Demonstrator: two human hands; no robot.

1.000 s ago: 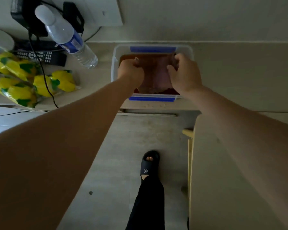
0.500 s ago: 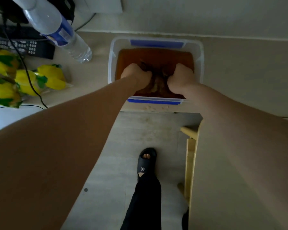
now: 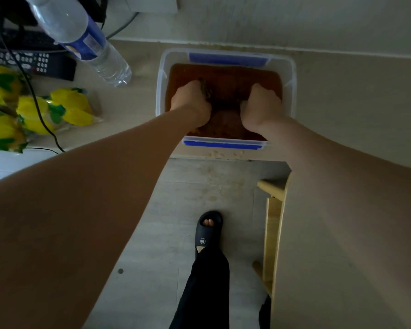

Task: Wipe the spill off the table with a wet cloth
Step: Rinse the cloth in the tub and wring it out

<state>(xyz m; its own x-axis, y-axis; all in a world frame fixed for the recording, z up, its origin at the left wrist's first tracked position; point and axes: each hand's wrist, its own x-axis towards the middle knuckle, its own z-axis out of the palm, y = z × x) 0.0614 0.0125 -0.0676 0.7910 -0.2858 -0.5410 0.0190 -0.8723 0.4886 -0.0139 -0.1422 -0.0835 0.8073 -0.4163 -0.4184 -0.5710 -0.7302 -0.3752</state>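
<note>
Both hands now sit lower and wider apart in the tub point(image 3: 161, 74) than half a second before, when the fists were pressed close together over a bunched wad; a second before, they held the cloth spread above the water. Largest in view, the table point(image 3: 342, 96) carries the clear tub with blue clips close to its front edge, and pale crumbs or droplets, possibly the spill point(image 3: 223, 153), lie on the strip between tub and edge; what they are cannot be told. Brown water point(image 3: 223, 74) fills the tub. The left hand point(image 3: 190, 100) is curled, and a dark fold of the cloth point(image 3: 205, 89) shows against its knuckles, so it appears to grip the fabric. The right hand point(image 3: 261, 105) is likewise curled with fingers under the surface; whether it holds cloth cannot be seen. A rounded brownish mass between the wrists is probably more of the cloth, submerged. At left stand a water bottle point(image 3: 81, 34), a remote control point(image 3: 29, 61) and yellow packets point(image 3: 45, 112).

Judgement: the separation of the hands suggests soaking or rinsing, a preparatory step; wringing and wiping are not yet done.
</note>
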